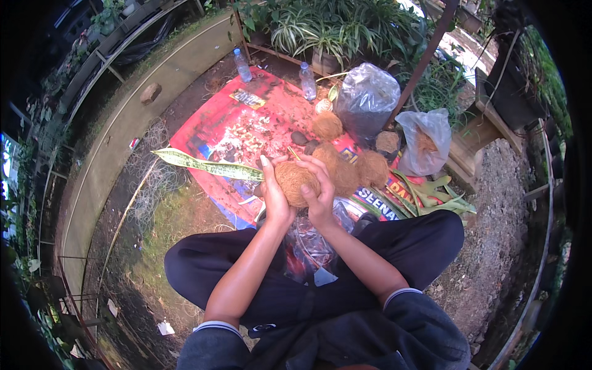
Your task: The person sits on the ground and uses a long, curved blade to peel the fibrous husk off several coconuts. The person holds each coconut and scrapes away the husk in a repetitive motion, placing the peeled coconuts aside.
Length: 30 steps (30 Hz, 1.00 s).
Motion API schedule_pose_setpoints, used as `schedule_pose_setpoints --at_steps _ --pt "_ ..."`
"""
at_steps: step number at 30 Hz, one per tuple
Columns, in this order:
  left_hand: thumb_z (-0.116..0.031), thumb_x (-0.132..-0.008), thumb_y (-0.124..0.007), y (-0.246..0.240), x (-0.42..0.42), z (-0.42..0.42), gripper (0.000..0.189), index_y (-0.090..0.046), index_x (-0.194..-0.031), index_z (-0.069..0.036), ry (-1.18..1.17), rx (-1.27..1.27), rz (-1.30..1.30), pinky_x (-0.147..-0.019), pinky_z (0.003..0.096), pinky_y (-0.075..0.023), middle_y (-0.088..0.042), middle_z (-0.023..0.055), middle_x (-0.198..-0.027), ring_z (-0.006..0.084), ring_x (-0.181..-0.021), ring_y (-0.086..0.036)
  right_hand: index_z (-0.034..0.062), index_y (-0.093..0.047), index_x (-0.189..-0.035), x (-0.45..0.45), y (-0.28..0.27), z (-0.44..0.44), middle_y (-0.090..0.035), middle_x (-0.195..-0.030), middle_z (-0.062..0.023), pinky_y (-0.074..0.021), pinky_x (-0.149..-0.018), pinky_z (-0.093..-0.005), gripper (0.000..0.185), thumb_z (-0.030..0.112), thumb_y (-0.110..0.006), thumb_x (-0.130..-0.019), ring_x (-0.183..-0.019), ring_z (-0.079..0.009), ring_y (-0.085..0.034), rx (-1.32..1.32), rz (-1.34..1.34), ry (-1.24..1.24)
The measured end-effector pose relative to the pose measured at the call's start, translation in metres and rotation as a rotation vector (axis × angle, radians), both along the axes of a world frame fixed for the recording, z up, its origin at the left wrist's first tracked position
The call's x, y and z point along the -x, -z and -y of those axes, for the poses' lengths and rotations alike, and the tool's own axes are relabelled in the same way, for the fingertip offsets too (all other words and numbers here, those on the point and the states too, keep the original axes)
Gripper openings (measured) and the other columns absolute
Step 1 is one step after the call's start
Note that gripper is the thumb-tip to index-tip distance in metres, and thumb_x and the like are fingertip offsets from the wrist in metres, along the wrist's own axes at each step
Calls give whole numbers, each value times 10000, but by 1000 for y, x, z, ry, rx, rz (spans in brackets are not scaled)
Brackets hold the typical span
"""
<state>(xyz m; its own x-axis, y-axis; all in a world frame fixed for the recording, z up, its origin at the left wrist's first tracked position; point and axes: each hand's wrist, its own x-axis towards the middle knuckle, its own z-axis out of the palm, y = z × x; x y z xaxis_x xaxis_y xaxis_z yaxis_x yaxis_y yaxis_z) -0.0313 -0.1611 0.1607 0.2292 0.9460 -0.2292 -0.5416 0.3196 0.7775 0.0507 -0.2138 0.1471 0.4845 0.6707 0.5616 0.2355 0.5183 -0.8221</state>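
Note:
A round ball of brown coconut fibre (pixel 296 184) is cupped between my two hands, above my crossed legs. My left hand (pixel 276 194) presses on its left side, my right hand (pixel 319 192) on its right, fingers curved over the top. A variegated snake plant leaf (pixel 210 165) points out to the left from beside my left hand; whether it joins the ball is hidden. Several similar fibre balls (pixel 373 169) lie just beyond my right hand on a red printed banner sheet (pixel 203 125). Dark lumps (pixel 299 138) sit near them.
Two plastic bottles (pixel 243 67) stand at the sheet's far side. A clear bag of dark material (pixel 367 101) and a bag of fibre (pixel 424 143) are at the right, beside cut leaves (pixel 434 192). Tangled string (pixel 155 180) lies left; potted plants (pixel 326 60) line the back.

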Motion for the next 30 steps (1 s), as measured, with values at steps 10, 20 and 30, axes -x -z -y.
schedule_pose_setpoints --at_steps 10,20,30 --pt "-344 -1077 -401 -3 0 0 434 -637 -1110 19 136 -481 -398 -871 304 -487 -675 89 -970 150 -928 -614 25 -597 -1217 -3 15 -7 -638 -1145 -61 -462 -944 -299 336 263 -556 -983 -1042 -134 -608 377 -1343 -422" --pt "-476 -1063 -349 4 -2 -4 508 -577 -990 -28 -73 -177 -129 -847 328 -498 -632 107 -973 179 -897 -610 -42 -564 -1268 -4 15 -5 -583 -1292 -135 -355 -1085 -344 522 380 -593 -964 -1248 -215 -515 55 -44 -53" --pt "-180 -1040 -440 8 1 -7 276 -628 -1141 -5 305 -417 -270 -917 321 -484 -656 118 -1153 168 -1039 -616 -19 -623 -1180 -8 15 -2 -652 -1111 -84 -470 -933 -291 305 199 -571 -974 -1035 -154 -617 267 -749 -121"
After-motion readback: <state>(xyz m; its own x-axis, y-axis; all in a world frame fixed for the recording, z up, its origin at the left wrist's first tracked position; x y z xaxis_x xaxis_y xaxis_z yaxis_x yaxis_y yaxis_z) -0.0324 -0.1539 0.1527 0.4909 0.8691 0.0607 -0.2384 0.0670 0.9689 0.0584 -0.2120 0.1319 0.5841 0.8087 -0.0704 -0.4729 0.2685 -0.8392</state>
